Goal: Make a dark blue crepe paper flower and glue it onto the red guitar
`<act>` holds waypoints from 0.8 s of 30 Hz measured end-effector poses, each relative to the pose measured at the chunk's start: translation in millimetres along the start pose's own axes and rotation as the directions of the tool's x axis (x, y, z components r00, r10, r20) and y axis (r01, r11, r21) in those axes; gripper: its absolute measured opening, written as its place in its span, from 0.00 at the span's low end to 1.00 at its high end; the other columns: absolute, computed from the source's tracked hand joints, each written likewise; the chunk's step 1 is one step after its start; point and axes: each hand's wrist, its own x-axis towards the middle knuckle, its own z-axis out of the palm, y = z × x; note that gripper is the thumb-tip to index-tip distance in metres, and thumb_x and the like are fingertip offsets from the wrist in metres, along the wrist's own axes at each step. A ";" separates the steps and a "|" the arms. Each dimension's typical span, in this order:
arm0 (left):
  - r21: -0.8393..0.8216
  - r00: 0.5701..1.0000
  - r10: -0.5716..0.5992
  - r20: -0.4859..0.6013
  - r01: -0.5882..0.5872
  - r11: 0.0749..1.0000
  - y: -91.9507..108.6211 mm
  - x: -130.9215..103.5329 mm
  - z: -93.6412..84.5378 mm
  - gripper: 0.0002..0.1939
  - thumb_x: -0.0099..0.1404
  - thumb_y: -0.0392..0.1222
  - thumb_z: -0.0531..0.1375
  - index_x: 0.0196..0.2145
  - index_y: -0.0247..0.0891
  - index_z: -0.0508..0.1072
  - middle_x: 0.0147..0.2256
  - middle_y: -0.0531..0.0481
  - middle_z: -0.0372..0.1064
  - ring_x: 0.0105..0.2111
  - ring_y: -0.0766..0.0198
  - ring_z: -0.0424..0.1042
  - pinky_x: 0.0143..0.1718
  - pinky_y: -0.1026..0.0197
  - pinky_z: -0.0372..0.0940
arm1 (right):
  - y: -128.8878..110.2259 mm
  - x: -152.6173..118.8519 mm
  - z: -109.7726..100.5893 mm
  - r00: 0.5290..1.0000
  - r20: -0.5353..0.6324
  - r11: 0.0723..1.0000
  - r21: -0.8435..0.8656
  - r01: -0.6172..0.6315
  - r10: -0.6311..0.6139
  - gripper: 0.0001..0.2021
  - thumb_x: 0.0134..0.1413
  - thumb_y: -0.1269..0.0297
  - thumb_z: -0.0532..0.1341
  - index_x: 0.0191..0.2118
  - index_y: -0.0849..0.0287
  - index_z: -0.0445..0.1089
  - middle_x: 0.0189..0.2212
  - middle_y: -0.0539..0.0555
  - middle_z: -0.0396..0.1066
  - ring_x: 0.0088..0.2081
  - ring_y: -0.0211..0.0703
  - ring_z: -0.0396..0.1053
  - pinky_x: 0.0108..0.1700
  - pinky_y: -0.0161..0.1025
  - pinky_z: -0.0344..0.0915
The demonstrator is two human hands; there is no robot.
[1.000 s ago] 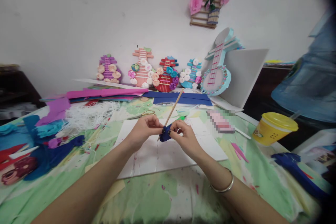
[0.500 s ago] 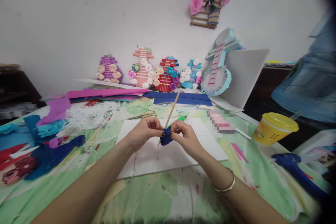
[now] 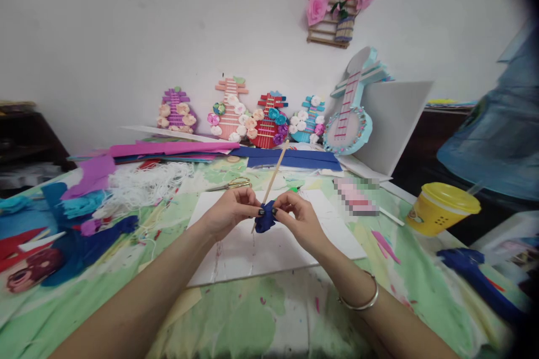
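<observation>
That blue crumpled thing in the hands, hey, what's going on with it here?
A person's left hand and right hand pinch a crumpled dark blue piece between them, above a white board. A thin wooden stick slants up from it, its lower tip poking out below; whether it runs through or behind the piece is hidden. Gold-handled scissors lie just past the board's far edge, untouched.

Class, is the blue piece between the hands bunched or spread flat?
Bunched: the blue piece is a crumpled clump between left hand and right hand.
</observation>
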 end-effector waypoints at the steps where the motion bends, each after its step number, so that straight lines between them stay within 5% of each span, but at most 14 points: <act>1: -0.004 1.000 0.001 -0.002 -0.001 1.000 0.0 0.1 -0.2 0.15 0.43 0.28 0.66 0.21 0.35 0.62 0.21 0.57 0.65 0.23 0.71 0.65 0.28 0.65 0.60 | -0.1 0.2 -0.5 1.000 -0.016 1.000 0.007 0.002 -0.002 0.02 0.47 0.69 0.59 0.29 0.59 0.68 0.28 0.50 0.66 0.31 0.37 0.62 0.36 0.37 0.60; 6: -0.011 1.000 -0.001 -0.006 0.001 1.000 -0.2 1.2 -0.2 0.15 0.42 0.28 0.66 0.20 0.35 0.61 0.20 0.57 0.65 0.21 0.71 0.65 0.27 0.66 0.59 | -0.8 0.9 -4.1 0.996 -0.089 0.999 0.014 0.031 -0.030 0.03 0.48 0.68 0.59 0.31 0.59 0.69 0.30 0.51 0.68 0.32 0.38 0.63 0.36 0.37 0.61; 12: 0.135 0.999 0.029 -0.032 -0.025 0.990 -1.2 1.3 2.1 0.15 0.40 0.28 0.67 0.19 0.34 0.62 0.20 0.56 0.67 0.22 0.70 0.66 0.27 0.64 0.62 | 2.2 1.6 -3.3 0.999 -0.045 1.000 0.017 -0.017 0.017 0.11 0.49 0.62 0.61 0.40 0.57 0.70 0.30 0.50 0.68 0.32 0.38 0.64 0.36 0.37 0.62; 18: 0.227 1.000 -0.017 0.013 0.013 0.974 -2.2 0.2 8.5 0.14 0.39 0.27 0.66 0.19 0.33 0.63 0.20 0.55 0.69 0.21 0.69 0.67 0.26 0.65 0.63 | 5.4 1.7 -1.5 1.000 0.012 0.995 0.095 -0.002 0.001 0.08 0.52 0.61 0.60 0.30 0.60 0.69 0.27 0.51 0.70 0.29 0.38 0.65 0.35 0.37 0.63; 24: 0.263 0.999 -0.031 0.023 0.024 0.965 -2.2 -1.5 11.5 0.17 0.39 0.26 0.65 0.18 0.35 0.57 0.19 0.55 0.69 0.20 0.70 0.66 0.24 0.66 0.62 | 9.2 1.0 -0.5 0.999 0.017 0.993 0.107 -0.041 0.040 0.08 0.52 0.61 0.59 0.30 0.61 0.69 0.24 0.51 0.70 0.28 0.39 0.67 0.34 0.37 0.64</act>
